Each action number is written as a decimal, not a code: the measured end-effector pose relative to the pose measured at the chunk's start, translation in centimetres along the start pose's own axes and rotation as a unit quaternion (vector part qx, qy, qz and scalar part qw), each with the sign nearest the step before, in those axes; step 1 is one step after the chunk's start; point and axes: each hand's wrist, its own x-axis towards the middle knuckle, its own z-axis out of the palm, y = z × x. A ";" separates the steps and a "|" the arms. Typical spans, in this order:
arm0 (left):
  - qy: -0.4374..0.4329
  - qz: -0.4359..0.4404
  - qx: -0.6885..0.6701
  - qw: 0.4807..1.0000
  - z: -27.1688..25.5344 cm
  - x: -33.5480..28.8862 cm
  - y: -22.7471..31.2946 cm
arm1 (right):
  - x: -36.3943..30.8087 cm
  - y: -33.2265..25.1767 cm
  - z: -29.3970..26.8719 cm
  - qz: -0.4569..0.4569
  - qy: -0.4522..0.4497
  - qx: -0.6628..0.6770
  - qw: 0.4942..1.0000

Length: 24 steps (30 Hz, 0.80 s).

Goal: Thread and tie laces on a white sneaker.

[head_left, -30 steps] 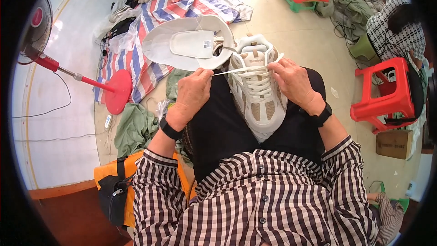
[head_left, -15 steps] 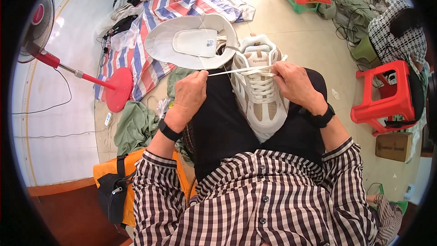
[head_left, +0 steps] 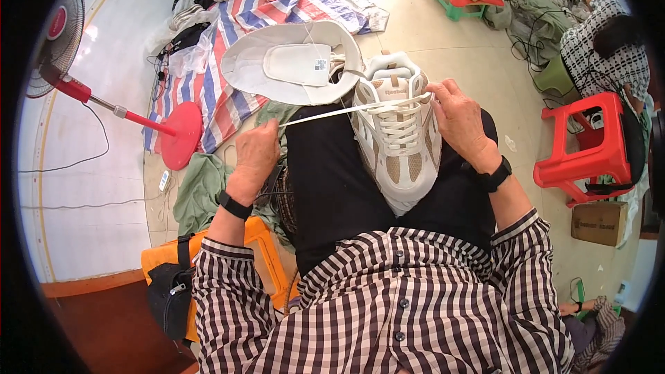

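Observation:
A white-and-beige sneaker [head_left: 397, 156] rests on my black-trousered lap, its toe toward me. My left hand [head_left: 256, 154] is closed in a pinch on one end of a white shoelace [head_left: 325, 116], pulled taut across my left thigh. My right hand [head_left: 457, 116] pinches the lace beside the sneaker's right collar, thumb and forefinger pressed together. The rest of the lace runs criss-cross through the eyelets. Just left of the heel lies a large white oval shell-like piece [head_left: 239, 62], with a pale panel and a printed label inside. A thin thread hangs from it toward the sneaker.
A red-based fan [head_left: 181, 135] stands at the left by a striped tarp [head_left: 239, 10]. An orange case [head_left: 267, 253] and green cloth [head_left: 204, 190] sit beside my left arm. At the right are a red stool [head_left: 582, 142], a cardboard box [head_left: 599, 223] and other people.
My left hand has moved left and toward me, drawing out a longer stretch of lace. My right hand has shifted slightly right and away from me. The sneaker stays put.

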 end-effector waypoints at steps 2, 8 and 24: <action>-0.004 0.000 0.013 1.000 0.1 -0.5 -0.8 | -0.1 0.3 0.1 0.003 -0.028 -0.007 1.000; -0.016 0.004 0.023 1.000 0.4 -0.8 -1.9 | 0.4 0.7 0.1 -0.001 -0.071 0.000 0.997; -0.023 -0.028 0.021 0.999 1.7 -2.4 -5.3 | -1.6 6.0 -2.0 0.011 -0.058 -0.205 0.977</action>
